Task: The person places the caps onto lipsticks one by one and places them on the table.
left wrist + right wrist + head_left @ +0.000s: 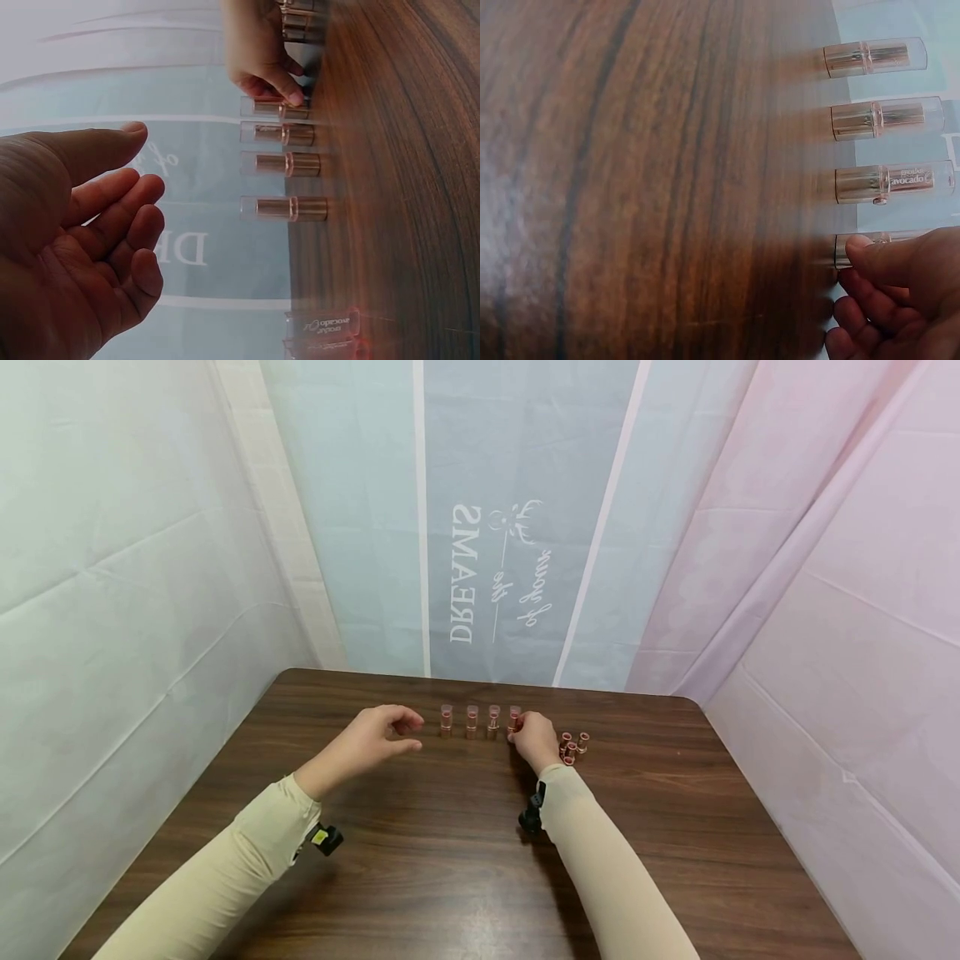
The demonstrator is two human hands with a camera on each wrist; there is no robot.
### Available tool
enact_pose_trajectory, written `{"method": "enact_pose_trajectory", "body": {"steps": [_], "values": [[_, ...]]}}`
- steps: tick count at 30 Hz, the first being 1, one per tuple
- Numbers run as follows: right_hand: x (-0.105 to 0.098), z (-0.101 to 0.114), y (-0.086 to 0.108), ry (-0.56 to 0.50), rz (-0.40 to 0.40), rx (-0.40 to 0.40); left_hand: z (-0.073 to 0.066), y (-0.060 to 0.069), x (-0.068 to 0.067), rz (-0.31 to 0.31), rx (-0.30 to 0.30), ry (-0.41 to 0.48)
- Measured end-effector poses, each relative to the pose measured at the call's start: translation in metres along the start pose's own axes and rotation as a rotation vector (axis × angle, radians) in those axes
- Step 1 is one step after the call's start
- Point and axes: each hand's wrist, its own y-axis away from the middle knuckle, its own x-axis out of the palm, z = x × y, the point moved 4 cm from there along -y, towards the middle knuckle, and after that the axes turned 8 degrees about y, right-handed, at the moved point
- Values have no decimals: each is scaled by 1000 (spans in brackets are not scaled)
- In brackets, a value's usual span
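Several lipstick tubes with clear caps (472, 723) stand upright in a row on the brown table (420, 827). At the right end of that row, my right hand (536, 742) pinches the base of a capped lipstick tube (843, 252) between thumb and fingers, as the right wrist view shows. The tube next to it carries the word "avocado" (911, 181). My left hand (367, 742) hovers left of the row, fingers relaxed and holding nothing. In the left wrist view, its palm (67, 277) faces the tubes from a distance.
Right behind the right wrist stand several rose-gold tubes without clear caps (571, 749). Clear pinkish pieces with lettering (330, 326) appear low in the left wrist view. A printed cloth (495, 568) hangs behind the table's far edge, with white curtains (847, 610) at the sides.
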Motion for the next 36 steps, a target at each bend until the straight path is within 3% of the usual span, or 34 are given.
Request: {"method": "enact_pose_trajectory", "body": {"steps": [8, 16, 24, 29, 36], "values": [[-13, 9, 4, -105, 10, 4, 5, 2, 1, -1, -7, -13], [-66, 25, 13, -128, -71, -97, 9, 4, -7, -35, -11, -6], [-110, 23, 41, -191, -130, -236, 21, 11, -15, -60, -46, -22], [-118, 13, 59, -157, -148, -277, 32, 16, -18, -80, -72, -31], [-111, -8, 79, -163, -123, -285, 47, 25, -19, -108, -92, -27]]}}
